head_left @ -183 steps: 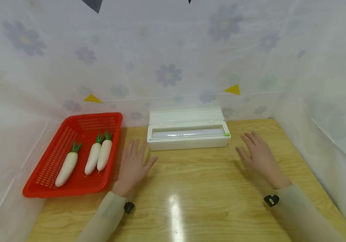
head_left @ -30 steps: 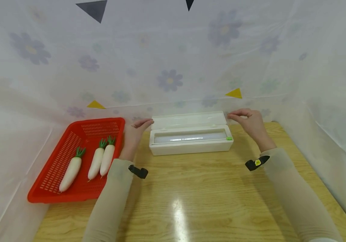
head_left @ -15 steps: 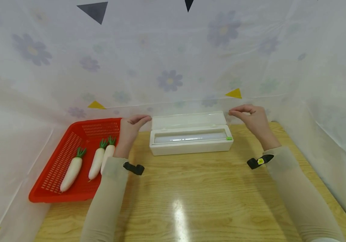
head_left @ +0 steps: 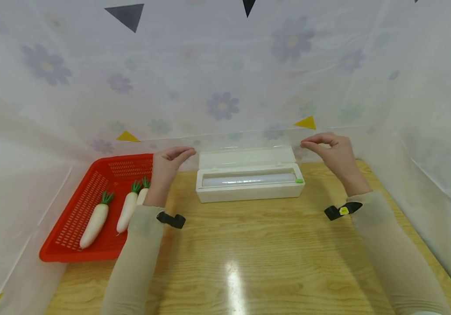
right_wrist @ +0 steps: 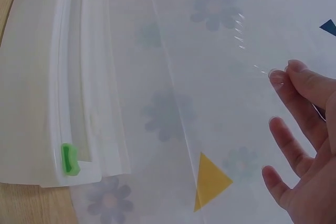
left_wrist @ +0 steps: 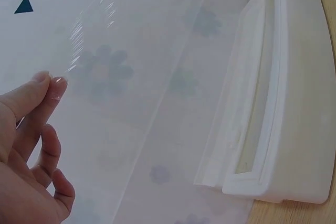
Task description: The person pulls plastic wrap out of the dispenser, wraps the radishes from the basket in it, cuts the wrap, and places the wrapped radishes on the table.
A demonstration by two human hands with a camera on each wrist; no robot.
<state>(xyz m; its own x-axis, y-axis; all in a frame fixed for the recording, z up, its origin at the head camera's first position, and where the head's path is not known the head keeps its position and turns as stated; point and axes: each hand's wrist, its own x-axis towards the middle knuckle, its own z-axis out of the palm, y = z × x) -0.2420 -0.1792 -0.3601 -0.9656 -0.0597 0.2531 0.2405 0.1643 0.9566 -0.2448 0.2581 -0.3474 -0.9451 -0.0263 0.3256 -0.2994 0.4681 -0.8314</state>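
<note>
A white cling film dispenser point(head_left: 249, 193) stands on the table with its lid tipped back and a roll point(head_left: 245, 180) inside. A green cutter slide point(right_wrist: 70, 159) sits at its right end. Clear cling film point(left_wrist: 77, 40), visible mostly by its glints, spans between my hands above the lid. My left hand point(head_left: 167, 168) pinches one corner between thumb and index finger, beside the red basket. At the other corner, my right hand point(head_left: 335, 156) pinches the film point(right_wrist: 239, 32) likewise, its other fingers loosely bent. Most of the sheet's outline is too transparent to make out.
A red plastic basket point(head_left: 54, 250) with white radishes point(head_left: 94, 225) stands at the left, partly covered by my left forearm. The wooden table point(head_left: 265, 245) extends in front of the dispenser. A flower-patterned sheet point(head_left: 225, 65) hangs behind, close to the lid.
Over the last second both hands have risen a little and moved slightly apart, the film still pinched between them. Six seconds ago they were spread above the table, holding nothing. The dispenser stays put.
</note>
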